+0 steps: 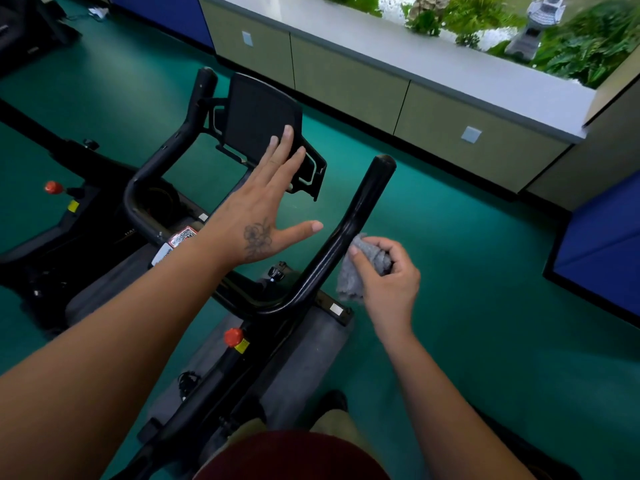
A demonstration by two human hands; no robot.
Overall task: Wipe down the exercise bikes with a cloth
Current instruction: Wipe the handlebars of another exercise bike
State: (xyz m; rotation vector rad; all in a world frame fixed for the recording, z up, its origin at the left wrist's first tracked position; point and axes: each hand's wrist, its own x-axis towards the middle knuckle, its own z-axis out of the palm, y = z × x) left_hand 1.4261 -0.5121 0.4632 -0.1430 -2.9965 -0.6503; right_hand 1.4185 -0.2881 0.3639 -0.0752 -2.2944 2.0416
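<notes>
The small grey fleecy cloth (360,268) was bunched in the right hand (384,275), fingers and thumb curled round it, and it lay against the outer side of the black tubular right handlebar (349,230) of the black exercise bike (242,306) that stood on the green floor (450,254). It looked soft, light and limp, the kind of rag that folds wherever it is squeezed, so a full-fisted wad seemed the sensible hold, leaving a loose flap to wrap the tube. The bar itself looked stiff and glossy, probably slick under a damp rag. The right forearm came up from below with the wrist bent slightly inward toward the bar. The left hand (263,206) was stretched forward over the bike with fingers straight and spread, thumb out to the side, holding nothing; its fingertips (285,133) lay over the dark flat console screen (259,116), though whether they touched it I could not tell. A second bike (52,209) stood just to the left.
</notes>
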